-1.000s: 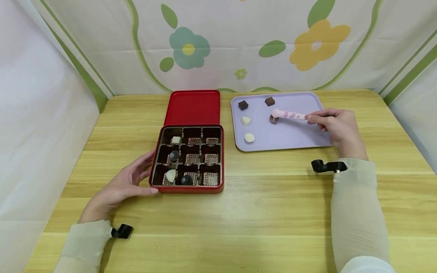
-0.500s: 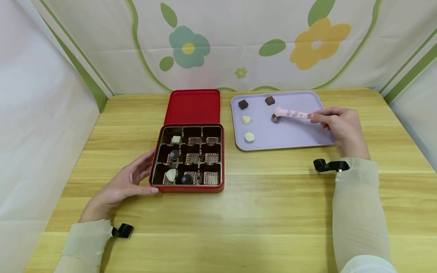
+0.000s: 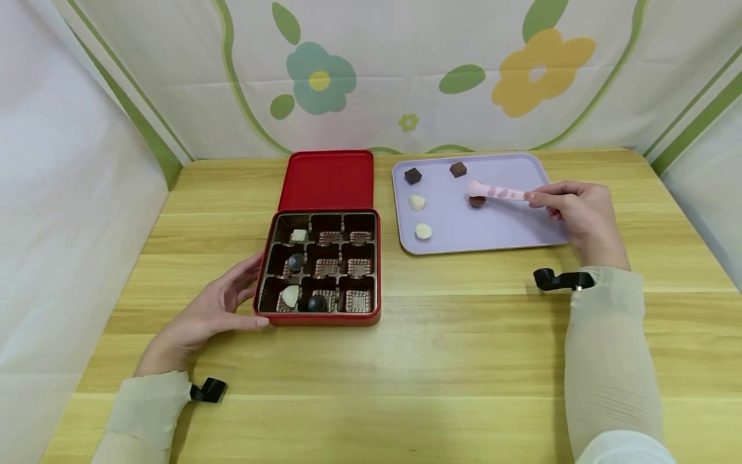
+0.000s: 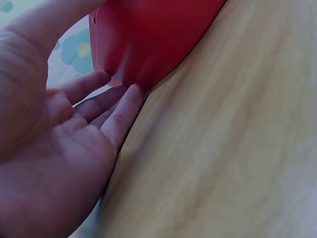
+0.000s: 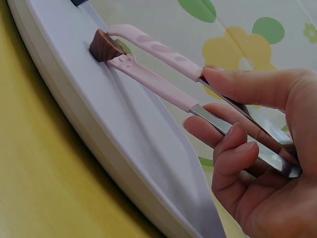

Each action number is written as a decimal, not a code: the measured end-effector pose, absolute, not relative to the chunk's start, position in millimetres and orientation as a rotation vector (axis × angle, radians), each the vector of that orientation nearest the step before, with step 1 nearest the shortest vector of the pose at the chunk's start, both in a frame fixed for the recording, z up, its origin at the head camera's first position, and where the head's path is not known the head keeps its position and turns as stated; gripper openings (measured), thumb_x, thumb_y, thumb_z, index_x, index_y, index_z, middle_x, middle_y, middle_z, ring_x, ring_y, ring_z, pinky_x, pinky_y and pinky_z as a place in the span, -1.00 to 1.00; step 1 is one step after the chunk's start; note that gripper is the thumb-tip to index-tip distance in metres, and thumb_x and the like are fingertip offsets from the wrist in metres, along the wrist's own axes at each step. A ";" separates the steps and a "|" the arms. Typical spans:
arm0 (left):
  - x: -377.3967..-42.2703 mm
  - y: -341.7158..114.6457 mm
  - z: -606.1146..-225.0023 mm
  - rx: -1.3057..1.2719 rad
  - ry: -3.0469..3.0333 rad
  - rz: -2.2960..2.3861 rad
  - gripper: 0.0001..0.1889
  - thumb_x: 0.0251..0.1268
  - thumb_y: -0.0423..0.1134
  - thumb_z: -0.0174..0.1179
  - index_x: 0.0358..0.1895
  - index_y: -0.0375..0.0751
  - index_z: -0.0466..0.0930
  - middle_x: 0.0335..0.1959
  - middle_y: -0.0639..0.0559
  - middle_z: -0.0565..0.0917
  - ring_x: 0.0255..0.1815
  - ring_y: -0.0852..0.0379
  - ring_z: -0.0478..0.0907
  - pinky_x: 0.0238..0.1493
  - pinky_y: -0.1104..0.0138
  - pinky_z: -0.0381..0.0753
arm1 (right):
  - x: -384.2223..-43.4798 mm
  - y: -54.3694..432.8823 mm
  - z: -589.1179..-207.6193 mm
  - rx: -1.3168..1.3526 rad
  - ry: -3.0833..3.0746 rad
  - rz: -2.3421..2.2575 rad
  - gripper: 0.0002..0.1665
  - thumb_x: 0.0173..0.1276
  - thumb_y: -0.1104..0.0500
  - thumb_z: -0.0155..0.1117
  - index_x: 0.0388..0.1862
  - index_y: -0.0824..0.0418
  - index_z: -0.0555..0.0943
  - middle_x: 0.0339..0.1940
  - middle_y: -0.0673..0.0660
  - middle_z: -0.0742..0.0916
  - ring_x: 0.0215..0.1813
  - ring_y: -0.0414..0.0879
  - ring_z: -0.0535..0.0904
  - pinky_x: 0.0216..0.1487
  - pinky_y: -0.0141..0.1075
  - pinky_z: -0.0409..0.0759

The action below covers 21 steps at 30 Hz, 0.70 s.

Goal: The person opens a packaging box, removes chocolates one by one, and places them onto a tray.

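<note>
A white cloth wall [image 3: 64, 212] borders the wooden counter [image 3: 429, 386] at left. The left hand [image 3: 211, 310], its fingers loosely extended, touches the red box [image 3: 324, 320] on that counter. Behind the box hangs a flowered curtain [image 3: 400, 51]. Farther right lies a lilac tray [image 3: 458, 235]; within its rim, a brown chocolate [image 5: 105, 47] sits between the tips of pink tongs [image 3: 503, 193], which the right hand [image 3: 582, 212] grips.

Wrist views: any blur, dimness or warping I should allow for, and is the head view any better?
Left wrist view: dim, with the table grain soft and smeared; right wrist view: bright reflections on the steel of the tongs, tray edge bowed, probably lens distortion; head view: brighter and clearer, with only a pale sheen on the wood.
</note>
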<state>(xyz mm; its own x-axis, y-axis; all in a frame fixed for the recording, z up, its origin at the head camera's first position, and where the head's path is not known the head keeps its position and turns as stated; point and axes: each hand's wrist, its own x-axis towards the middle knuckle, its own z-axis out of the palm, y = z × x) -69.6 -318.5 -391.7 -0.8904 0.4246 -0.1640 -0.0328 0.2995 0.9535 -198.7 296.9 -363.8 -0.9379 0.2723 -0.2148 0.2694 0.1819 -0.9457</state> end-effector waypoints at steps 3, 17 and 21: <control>-69.8 -318.2 -391.1 0.351 2.182 1.616 0.16 0.27 -0.47 0.50 0.80 -0.02 -0.09 0.78 -0.25 0.08 0.56 0.49 0.26 0.45 0.67 0.37 | -196.8 300.2 -362.8 -0.534 -2.367 1.968 -0.87 0.18 0.25 0.73 -0.37 0.01 0.93 -0.42 -0.25 0.85 -0.45 -0.23 0.53 -0.43 -0.45 0.53; -69.2 -318.3 -391.3 0.347 2.190 1.624 0.15 0.26 -0.48 0.50 0.80 -0.03 -0.07 0.76 -0.26 0.11 0.55 0.49 0.29 0.45 0.66 0.38 | -195.0 302.8 -364.3 -0.493 -2.471 1.923 -0.91 0.24 0.16 0.71 -0.31 -0.03 0.93 -0.40 -0.26 0.85 -0.42 -0.23 0.55 -0.40 -0.43 0.55; -69.4 -318.1 -391.4 0.343 2.189 1.621 0.16 0.26 -0.47 0.50 0.80 -0.02 -0.08 0.77 -0.25 0.11 0.55 0.48 0.28 0.45 0.66 0.37 | -196.3 298.9 -365.6 -0.499 -2.466 1.922 -0.90 0.21 0.13 0.74 -0.31 -0.03 0.93 -0.41 -0.26 0.84 -0.43 -0.24 0.55 -0.41 -0.44 0.56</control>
<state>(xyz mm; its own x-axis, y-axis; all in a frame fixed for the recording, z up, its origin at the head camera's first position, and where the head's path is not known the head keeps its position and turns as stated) -69.4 -318.1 -391.4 -0.8926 0.4193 -0.1658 -0.0362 0.2998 0.9533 -196.3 298.9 -365.6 -0.9501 0.2304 -0.2102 0.2602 0.2138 -0.9416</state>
